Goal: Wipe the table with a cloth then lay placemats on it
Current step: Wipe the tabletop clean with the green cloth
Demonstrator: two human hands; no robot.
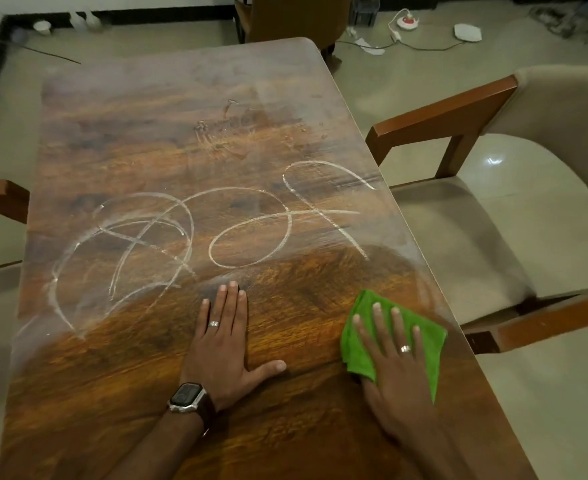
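A long wooden table [167, 140] with a glossy top fills the view. White chalky scribbles [188, 237] loop across its middle, with smeared wet marks farther back. A folded green cloth [361, 327] lies near the table's right edge. My right hand [400, 372] presses flat on the cloth with straight, spread fingers. My left hand [223, 341] rests flat on the bare wood to the left of it, fingers straight, a watch on the wrist. No placemats are in view.
A cushioned wooden armchair [514, 216] stands close against the table's right side. Another chair's arm [1, 195] shows at the left, and a brown chair [296, 19] at the far end. Cables and a power strip [408, 24] lie on the floor beyond.
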